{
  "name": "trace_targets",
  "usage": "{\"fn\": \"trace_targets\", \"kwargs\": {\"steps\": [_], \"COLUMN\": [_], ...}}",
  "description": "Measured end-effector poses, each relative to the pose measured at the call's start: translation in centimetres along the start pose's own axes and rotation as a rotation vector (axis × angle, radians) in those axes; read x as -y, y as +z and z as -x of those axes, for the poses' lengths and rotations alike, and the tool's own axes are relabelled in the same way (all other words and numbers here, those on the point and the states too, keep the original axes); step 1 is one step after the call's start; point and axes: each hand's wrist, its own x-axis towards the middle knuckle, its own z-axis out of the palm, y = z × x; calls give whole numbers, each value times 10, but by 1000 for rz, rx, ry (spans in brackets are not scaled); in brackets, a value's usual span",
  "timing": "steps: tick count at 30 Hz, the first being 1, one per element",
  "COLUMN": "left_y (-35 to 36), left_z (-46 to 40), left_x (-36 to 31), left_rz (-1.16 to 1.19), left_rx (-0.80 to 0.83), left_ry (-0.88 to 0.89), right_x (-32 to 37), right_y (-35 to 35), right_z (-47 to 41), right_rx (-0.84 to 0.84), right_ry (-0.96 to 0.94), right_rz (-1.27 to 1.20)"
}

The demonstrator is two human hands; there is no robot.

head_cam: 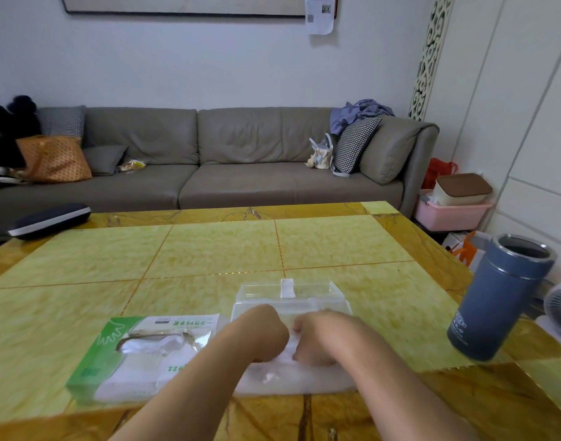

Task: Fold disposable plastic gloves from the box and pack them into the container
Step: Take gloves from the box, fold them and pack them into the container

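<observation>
I see both fists at 6 o'clock on the desk (209, 249): left hand (262, 332) and right hand (317, 340) each with a clenched grip pinching the bunched plastic glove (288, 374) between them. Clear container (288, 297) sits open just past the knuckles, 12 o'clock. Glove box (139, 354) lies at 9 o'clock, blue flask (498, 297) at 3 o'clock

grey sofa (228, 154), pale wall (209, 58), perhaps daylight.
</observation>
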Motion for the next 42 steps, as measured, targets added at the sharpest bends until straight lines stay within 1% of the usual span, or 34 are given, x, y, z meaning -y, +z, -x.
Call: {"fn": "trace_targets", "kwargs": {"steps": [1, 2, 4, 5, 9, 12, 15, 17, 19, 22, 24, 26, 28, 30, 32, 34, 36, 39, 42], "left_y": [0, 1, 3, 4, 6, 6, 2, -5, -15, -33, -43, -47, -47, -46, -45, -43, -40, -39, -42], "left_z": [6, 9, 19, 23, 28, 29, 29, 32, 36, 37, 37, 38, 37, 36, 34, 30, 24, 18, 15], "left_x": [0, 2, 6, 8, 21, 31, 37, 43, 53, 84, 113, 140, 161, 171, 172, 170, 172, 176, 179], "left_rz": [-17, 19, -135, -155, -6, 49, 133, 225, 285, 327, 302, 241, 166, 83, 53, 37, 17, 40, 150], "left_rx": [-22, -84, -148, -176, -261, -317, -418, -492, -574, -658, -689, -688, -651, -602, -572, -561, -540, -540, -591], "left_ry": [26, 28, 80, 96, 169, 234, 311, 328, 324, 241, 181, 138, 103, 115, 148, 153, 136, 120, 134], "right_x": [-1, -2, -5, -7, -12, -9, -4, -1, 0, 5, 13, 25, 45, 62, 80, 94, 103, 108, 107], "right_y": [1, 2, 2, 2, 1, -1, -5, -6, -4, -1, 2, 6, 14, 27, 41, 52, 59, 61, 60], "right_z": [1, 2, 6, 9, 23, 31, 32, 29, 26, 21, 19, 22, 23, 23, 23, 21, 18, 16, 17], "right_rx": [-19, -43, -105, -149, -343, -470, -597, -659, -711, -825, -930, -1017, -1014, -924, -806, -710, -646, -618, -596], "right_ry": [-3, -5, -7, -12, -40, -47, -33, -51, -74, -122, -181, -285, -445, -601, -708, -752, -758, -737, -741], "right_rz": [-6, -12, -20, -28, -70, -112, -177, -245, -309, -355, -353, -302, -214, -129, -23, 73, 137, 166, 140]}}
